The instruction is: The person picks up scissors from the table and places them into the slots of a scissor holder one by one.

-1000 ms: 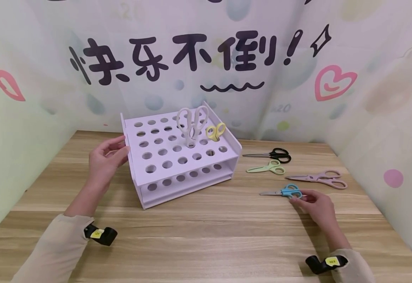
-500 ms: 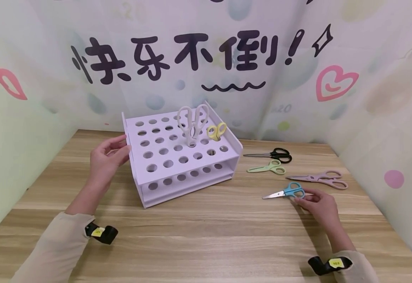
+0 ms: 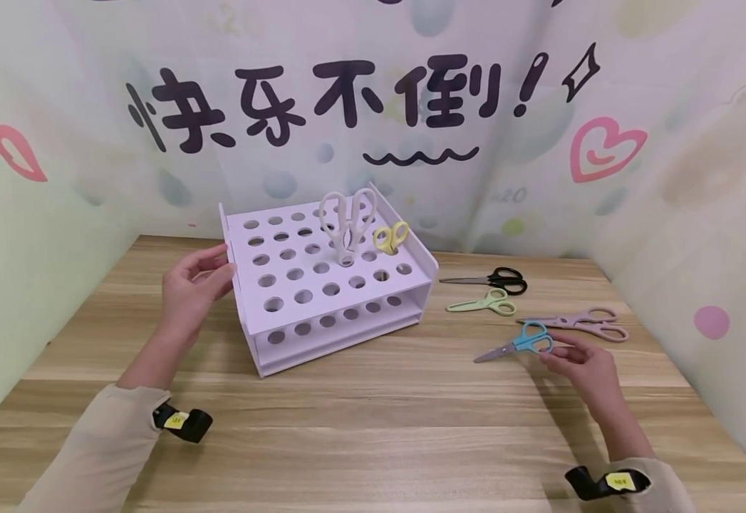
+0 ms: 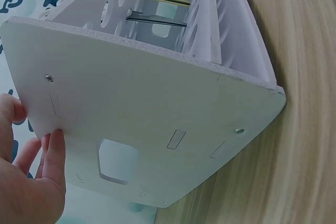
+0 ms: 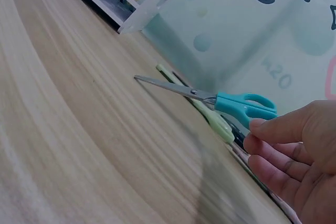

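Observation:
In the head view, my right hand (image 3: 586, 367) pinches small blue scissors (image 3: 526, 340) by a handle loop between thumb and fingers. Their blades slant down to the left, held over the table. My left hand (image 3: 196, 281) steadies the white rack (image 3: 311, 298) at its left side panel. In the left wrist view, the thumb meets the panel's edge while other fingers (image 4: 54, 158) lie on its outer face. Large pale scissors (image 3: 345, 228) and small yellow scissors (image 3: 390, 237) stand in holes of the rack, handles up.
Black scissors (image 3: 507, 281), light green scissors (image 3: 497, 302) and pink scissors (image 3: 587, 323) lie on the wooden table (image 3: 373, 442), right of the rack. Many round holes pierce the rack's two tiers. A printed curtain (image 3: 283, 85) hangs behind.
The blue scissors have tilted, handles rising and blade tips turning downward, as my right hand moves slightly right. The left hand and rack stay in place.

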`<control>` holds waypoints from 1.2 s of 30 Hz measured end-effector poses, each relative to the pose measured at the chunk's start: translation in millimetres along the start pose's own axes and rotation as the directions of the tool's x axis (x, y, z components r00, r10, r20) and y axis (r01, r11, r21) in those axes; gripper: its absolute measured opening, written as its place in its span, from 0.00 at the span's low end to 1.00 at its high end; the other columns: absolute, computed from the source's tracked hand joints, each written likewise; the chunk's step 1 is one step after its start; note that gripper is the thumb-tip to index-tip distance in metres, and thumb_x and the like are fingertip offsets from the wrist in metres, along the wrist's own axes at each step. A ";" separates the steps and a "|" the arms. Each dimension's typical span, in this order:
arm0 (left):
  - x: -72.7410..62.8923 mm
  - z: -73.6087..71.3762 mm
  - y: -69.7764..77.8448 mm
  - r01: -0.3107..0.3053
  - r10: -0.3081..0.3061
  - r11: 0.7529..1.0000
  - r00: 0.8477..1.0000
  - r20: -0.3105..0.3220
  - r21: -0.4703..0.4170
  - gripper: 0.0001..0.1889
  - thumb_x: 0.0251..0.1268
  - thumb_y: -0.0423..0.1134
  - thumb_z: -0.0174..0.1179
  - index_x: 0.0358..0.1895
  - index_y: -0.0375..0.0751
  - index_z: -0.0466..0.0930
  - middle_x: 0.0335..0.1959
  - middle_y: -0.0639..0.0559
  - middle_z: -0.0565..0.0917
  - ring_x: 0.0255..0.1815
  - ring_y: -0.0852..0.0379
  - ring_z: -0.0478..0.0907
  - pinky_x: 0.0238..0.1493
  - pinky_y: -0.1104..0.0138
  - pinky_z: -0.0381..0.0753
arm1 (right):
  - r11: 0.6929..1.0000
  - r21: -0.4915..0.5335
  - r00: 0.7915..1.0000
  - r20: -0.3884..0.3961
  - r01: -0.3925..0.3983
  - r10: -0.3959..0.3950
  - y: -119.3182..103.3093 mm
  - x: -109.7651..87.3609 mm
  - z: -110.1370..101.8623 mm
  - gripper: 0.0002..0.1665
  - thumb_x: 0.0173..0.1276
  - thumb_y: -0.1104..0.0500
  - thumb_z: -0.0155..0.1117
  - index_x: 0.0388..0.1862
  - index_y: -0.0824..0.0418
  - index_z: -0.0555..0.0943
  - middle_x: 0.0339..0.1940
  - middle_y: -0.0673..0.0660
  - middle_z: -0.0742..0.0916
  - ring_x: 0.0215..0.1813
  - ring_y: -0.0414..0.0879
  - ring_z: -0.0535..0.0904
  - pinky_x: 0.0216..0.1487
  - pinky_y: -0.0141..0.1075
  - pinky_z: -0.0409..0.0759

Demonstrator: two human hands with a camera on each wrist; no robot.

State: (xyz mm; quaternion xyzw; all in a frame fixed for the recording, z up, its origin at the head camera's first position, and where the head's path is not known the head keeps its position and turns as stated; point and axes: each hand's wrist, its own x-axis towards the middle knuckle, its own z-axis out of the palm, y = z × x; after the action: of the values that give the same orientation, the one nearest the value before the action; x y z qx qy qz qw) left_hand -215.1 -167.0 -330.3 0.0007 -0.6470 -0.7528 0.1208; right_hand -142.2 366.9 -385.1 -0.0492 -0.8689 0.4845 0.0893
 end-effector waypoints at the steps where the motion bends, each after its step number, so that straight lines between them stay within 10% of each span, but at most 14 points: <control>1: -0.1 0.1 0.2 0.000 0.000 1.000 1.000 0.000 0.002 0.22 0.55 0.29 0.63 0.55 0.31 0.73 0.38 0.49 0.73 0.31 0.63 0.77 0.37 0.74 0.82 | 1.000 0.020 1.000 0.006 0.013 -0.013 -0.4 -0.8 -0.4 0.25 0.58 0.62 0.67 0.54 0.70 0.74 0.28 0.43 0.85 0.31 0.32 0.81 0.31 0.24 0.82; 11: 0.3 0.2 -1.9 -0.005 0.005 0.999 1.000 0.003 -0.043 0.23 0.55 0.28 0.62 0.56 0.30 0.72 0.37 0.49 0.73 0.32 0.64 0.78 0.38 0.75 0.82 | 0.949 0.307 0.994 0.062 0.071 -0.094 -11.1 -4.7 -1.7 0.21 0.61 0.67 0.62 0.55 0.64 0.76 0.32 0.50 0.86 0.34 0.39 0.83 0.36 0.31 0.84; 36: -0.3 -0.2 -1.0 -0.003 0.004 0.999 1.000 0.005 -0.035 0.22 0.55 0.27 0.62 0.56 0.30 0.72 0.37 0.49 0.73 0.31 0.64 0.77 0.38 0.74 0.82 | 0.974 0.217 0.997 0.017 0.066 -0.072 -46.3 2.5 11.3 0.25 0.62 0.63 0.63 0.56 0.72 0.73 0.29 0.47 0.85 0.33 0.37 0.83 0.36 0.28 0.83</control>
State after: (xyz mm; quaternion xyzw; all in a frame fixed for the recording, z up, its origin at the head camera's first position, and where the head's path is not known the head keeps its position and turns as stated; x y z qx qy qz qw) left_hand -215.0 -167.0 -331.4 -0.0044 -0.6341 -0.7638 0.1206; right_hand -146.9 333.6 -351.3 -0.0030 -0.8132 0.5733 0.1001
